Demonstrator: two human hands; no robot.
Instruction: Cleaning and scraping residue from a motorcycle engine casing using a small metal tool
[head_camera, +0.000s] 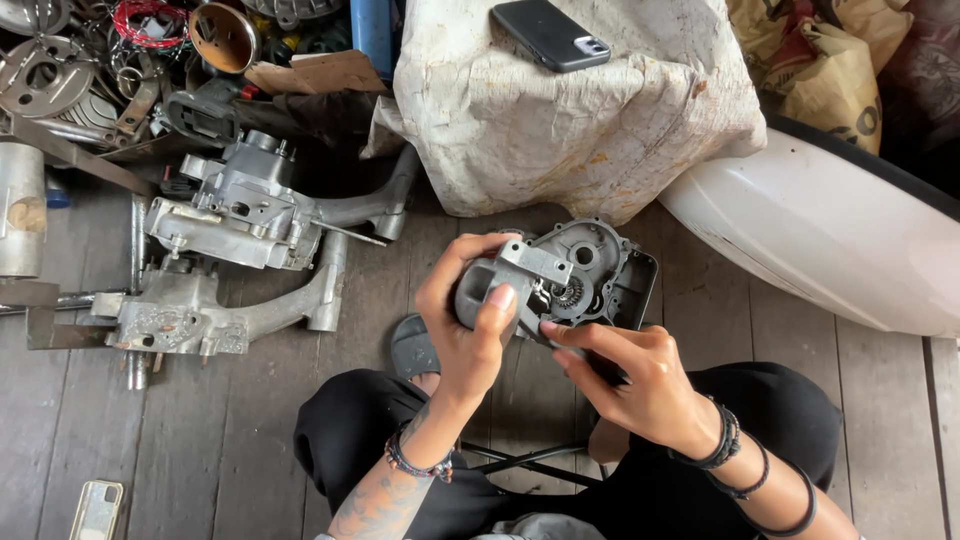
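Above the plank floor (200, 430), a grey gear housing (590, 270) is being held over the lap; left hand (465, 320) fingers are gripping its grey end, right hand (630, 385) fingers are pinching its lower edge

Left hand (468, 318) raised, fingers curled in closed grip; right hand (630, 378) beside it, fingertips pinching.
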